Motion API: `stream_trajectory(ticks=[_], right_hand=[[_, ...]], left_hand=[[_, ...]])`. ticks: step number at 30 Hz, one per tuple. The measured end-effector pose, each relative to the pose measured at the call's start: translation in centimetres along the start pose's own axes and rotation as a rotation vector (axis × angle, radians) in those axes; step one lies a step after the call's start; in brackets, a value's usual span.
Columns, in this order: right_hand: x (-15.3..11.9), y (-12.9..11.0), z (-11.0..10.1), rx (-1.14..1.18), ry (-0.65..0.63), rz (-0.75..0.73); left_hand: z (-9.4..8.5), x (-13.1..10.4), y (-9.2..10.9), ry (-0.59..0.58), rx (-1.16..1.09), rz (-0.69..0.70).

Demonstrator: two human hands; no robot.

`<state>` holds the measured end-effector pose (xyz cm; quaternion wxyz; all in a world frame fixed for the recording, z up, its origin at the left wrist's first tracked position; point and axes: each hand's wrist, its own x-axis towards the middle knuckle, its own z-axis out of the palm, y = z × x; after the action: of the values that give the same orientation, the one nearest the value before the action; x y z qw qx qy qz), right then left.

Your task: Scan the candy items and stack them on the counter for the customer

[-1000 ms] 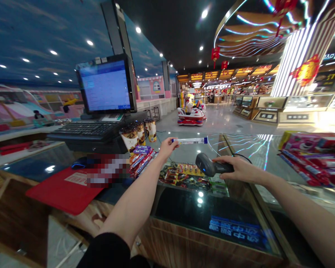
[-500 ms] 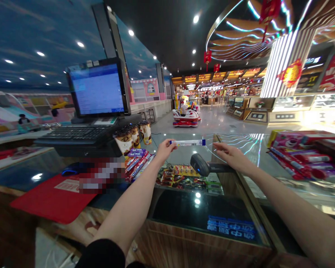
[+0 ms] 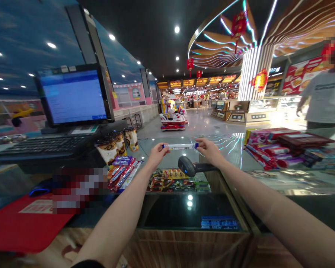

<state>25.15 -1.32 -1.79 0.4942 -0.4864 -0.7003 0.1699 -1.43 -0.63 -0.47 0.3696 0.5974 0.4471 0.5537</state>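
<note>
A slim white candy stick with dark blue ends point(image 3: 181, 146) is stretched level between my two hands above the glass counter. My left hand point(image 3: 158, 153) pinches its left end, and my right hand point(image 3: 208, 149) grips the right end between thumb and fingers. Just below it, a black barcode scanner point(image 3: 187, 166) lies on the counter, its handle pointing right beneath my right wrist. Candy packs point(image 3: 175, 182) in yellow, green and dark wrappers are below the scanner. Red and purple candy rolls point(image 3: 122, 172) lie to the left of my left forearm.
On the left stand a monitor point(image 3: 74, 96), a keyboard point(image 3: 44, 146) and several brown-and-white cups point(image 3: 107, 149). A red mat point(image 3: 19, 227) lies at the lower left. More boxed sweets point(image 3: 276, 143) are at the right. A person in a grey shirt point(image 3: 326, 95) stands beyond the counter.
My right hand, open and apart from the stick before, now holds its right end. The view has turned right, and a person has come into sight at the right edge.
</note>
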Motion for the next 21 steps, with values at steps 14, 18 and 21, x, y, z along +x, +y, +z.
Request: stream_trajectory(ticks=[14,18,21], right_hand=[[-1.4,-0.4,-3.3,-0.081,0.165,-0.074],[-1.9,0.1,-5.2,-0.062,0.196,-0.011],[-2.7,0.7,-7.1,-0.068,0.225,0.008]], left_hand=[[3.7,1.6,3.8,0.019,0.075,-0.018],[6.1,2.4,5.4,-0.009,0.082,0.032],[8.2,2.7,6.4,-0.061,0.092,0.035]])
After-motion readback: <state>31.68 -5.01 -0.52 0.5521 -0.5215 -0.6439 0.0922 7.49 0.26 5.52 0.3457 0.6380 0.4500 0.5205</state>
